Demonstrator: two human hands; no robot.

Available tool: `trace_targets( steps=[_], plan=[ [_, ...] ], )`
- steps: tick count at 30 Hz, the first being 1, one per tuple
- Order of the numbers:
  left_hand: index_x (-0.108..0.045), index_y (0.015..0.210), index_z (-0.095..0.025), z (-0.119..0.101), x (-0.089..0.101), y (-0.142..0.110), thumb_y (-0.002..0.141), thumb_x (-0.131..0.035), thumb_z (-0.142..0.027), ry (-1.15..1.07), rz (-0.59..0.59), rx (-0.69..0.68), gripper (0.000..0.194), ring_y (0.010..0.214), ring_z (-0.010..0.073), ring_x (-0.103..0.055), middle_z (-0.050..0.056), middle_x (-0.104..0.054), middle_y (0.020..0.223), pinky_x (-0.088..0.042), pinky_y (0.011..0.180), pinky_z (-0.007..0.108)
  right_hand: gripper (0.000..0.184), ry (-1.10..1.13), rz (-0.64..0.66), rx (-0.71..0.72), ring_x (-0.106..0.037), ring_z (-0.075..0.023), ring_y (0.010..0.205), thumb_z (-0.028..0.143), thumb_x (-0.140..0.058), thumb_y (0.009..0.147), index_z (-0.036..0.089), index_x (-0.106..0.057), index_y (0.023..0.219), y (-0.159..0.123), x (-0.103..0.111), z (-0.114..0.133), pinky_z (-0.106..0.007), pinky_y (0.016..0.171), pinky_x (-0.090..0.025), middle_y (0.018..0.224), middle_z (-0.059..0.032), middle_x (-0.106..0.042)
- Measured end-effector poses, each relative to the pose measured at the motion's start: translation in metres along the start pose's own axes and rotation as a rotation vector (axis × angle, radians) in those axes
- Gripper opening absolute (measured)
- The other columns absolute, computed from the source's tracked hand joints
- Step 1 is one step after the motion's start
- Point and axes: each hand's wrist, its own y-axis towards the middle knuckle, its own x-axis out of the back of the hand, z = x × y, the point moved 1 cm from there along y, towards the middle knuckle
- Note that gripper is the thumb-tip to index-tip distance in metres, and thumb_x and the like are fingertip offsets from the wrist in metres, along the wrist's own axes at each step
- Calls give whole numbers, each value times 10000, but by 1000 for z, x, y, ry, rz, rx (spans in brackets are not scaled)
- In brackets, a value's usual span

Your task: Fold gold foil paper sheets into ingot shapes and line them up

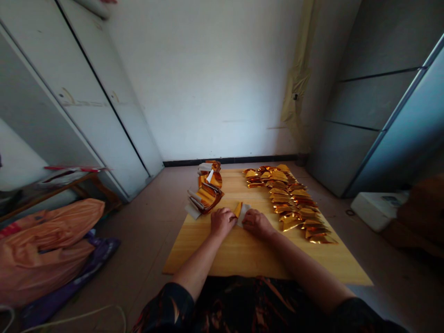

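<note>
Between my hands a sheet of gold foil paper (238, 209) is partly folded, its gold side to the left and its pale back to the right. My left hand (222, 221) has its fingers closed on the left edge of the sheet. On the pale right side my right hand (257, 224) grips with curled fingers. Beyond my left hand lie curved stacks of loose gold foil sheets (208, 194) with grey backs. To the right, rows of folded gold paper pieces (282, 199) run along the wooden board (236, 259).
White cabinets (114, 97) stand on the left and a grey refrigerator (367, 101) on the right. An orange plastic bag (52, 245) lies at the lower left. A white box (371, 210) sits on the floor at right. The wall (215, 83) is behind the board.
</note>
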Motion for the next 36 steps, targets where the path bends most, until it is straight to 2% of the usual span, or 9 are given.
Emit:
trace_targets(
  steps=[5,10,13,16,22,24,31,36],
  plan=[
    [-724,831,-258,1,0,0,770,-654,-294,3,10,-17,99,947,178,-567,19,-669,987,-380,794,299,158,-106,-26,56,-548,-157,878,199,-525,863,184,-680,833,4,-5,6,-255,786,-412,925,-62,-622],
    [-726,846,-255,2,1,-1,776,-656,-297,7,11,-14,107,956,178,-570,25,-665,997,-386,817,307,204,-131,-4,112,-559,-155,827,158,-459,889,148,-662,896,11,-14,4,-258,756,-442,907,-82,-623],
    [-728,861,-264,3,1,-2,769,-667,-302,-12,5,0,117,974,181,-568,22,-663,1021,-387,845,316,230,-97,24,112,-566,-153,795,147,-426,895,139,-647,956,13,-16,2,-262,727,-457,922,-86,-624],
    [-733,862,-273,3,1,-2,760,-679,-296,-48,11,14,118,985,179,-569,18,-666,1016,-384,873,320,233,-18,37,138,-567,-155,780,142,-411,894,137,-641,937,14,-13,3,-272,733,-465,887,-78,-627],
    [-740,868,-285,3,1,-1,748,-687,-317,-59,26,31,135,999,180,-566,13,-661,1043,-388,889,321,228,143,-20,263,-567,-154,909,105,-450,858,159,-633,982,9,-6,3,-266,835,-447,959,-71,-637],
    [-742,870,-295,5,1,-1,757,-677,-323,-51,29,18,133,999,180,-567,12,-660,1047,-390,892,324,189,109,-13,205,-574,-152,885,163,-477,872,175,-657,928,9,-6,4,-253,810,-443,941,-61,-648],
    [-739,920,-312,9,2,-2,758,-678,-340,-43,50,-15,175,1053,199,-559,14,-649,1116,-389,936,343,205,-23,45,-203,-618,-151,825,337,-522,867,234,-694,911,17,0,14,-208,677,-403,929,-34,-697],
    [-738,926,-315,11,0,-3,761,-664,-302,-41,56,-28,181,1048,194,-567,16,-645,1123,-403,931,334,243,-116,79,-356,-639,-168,797,344,-485,867,215,-688,899,25,3,20,-217,613,-367,908,-63,-711]
  ],
)
